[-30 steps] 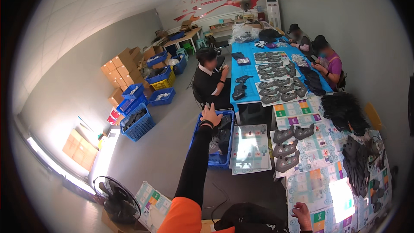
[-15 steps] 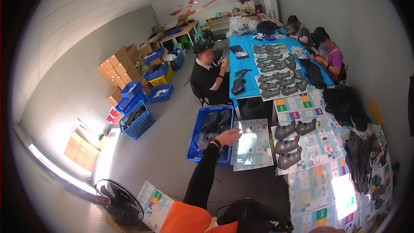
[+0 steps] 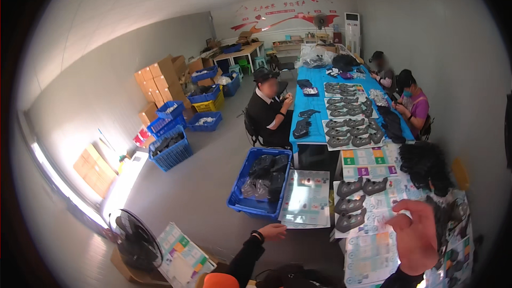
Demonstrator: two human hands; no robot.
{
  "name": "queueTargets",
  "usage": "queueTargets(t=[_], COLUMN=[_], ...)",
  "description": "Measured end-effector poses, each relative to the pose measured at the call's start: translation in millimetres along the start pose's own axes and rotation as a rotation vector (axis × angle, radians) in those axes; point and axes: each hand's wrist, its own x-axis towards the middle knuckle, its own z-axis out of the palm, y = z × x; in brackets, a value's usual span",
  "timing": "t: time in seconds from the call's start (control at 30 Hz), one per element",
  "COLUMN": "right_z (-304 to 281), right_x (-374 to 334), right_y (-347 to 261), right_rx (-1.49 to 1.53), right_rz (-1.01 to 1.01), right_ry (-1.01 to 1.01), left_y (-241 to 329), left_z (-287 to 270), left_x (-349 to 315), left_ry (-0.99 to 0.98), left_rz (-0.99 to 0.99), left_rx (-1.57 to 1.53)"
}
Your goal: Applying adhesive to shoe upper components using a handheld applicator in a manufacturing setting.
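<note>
My left hand (image 3: 273, 231) reaches low in front of me, its fingers stretched toward the near left corner of a glossy printed sheet (image 3: 304, 202). The fingertips meet that corner; I cannot tell whether they press on it. Over the near table hovers my right hand (image 3: 416, 237), slightly blurred, with bent fingers apart and nothing visible in them. Left of it, several dark grey curved shell-like parts (image 3: 349, 204) lie on a white board (image 3: 376, 218). A blue crate (image 3: 234, 194) stands beside the sheet, holding dark parts in clear bags (image 3: 261, 168).
Black pieces (image 3: 426, 168) are heaped at the table's right. Beyond, a blue-covered table (image 3: 306, 128) bears more grey parts, with a person (image 3: 269, 106) seated left and two people right. A black fan (image 3: 133, 240) stands at lower left. Blue crates (image 3: 170, 149) and cartons (image 3: 160, 82) are stacked left.
My left hand has drawn back from above the crate to the sheet's near corner. My right hand has come into view over the table. The view has tilted up.
</note>
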Motion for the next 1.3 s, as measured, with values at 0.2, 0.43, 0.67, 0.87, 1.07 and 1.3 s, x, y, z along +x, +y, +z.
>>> queueTargets(t=[0.2,0.43,0.67,0.87,1.07,1.3], right_z=[18.1,35.7,53.2,39.8,8.1,-13.8], right_x=[1.1,-11.1,-81.5,-118.4,-180.2,-219.9], right_y=[39.7,168.1,239.7,210.1,207.4,200.5], right_rx=[0.449,0.709,0.900,0.605,0.583,0.734], right_rz=[-0.018,0.437,0.906,0.932,0.992,0.826], right_ry=[0.116,0.351,0.172,0.249,0.522,0.580], left_y=[6.0,112.4,126.9,87.8,119.0,214.9], left_z=[35.6,150.4,141.3,68.3,43.1,55.5], left_x=[-10.1,-78.0,-84.7,-66.4,-91.3,-193.8], left_ry=[0.301,0.308,0.198,0.014,0.010,-0.136], left_rz=[0.218,0.420,0.524,0.679,0.709,1.341], left_rx=[0.102,0.461,0.244,-1.063,-1.196,-0.808])
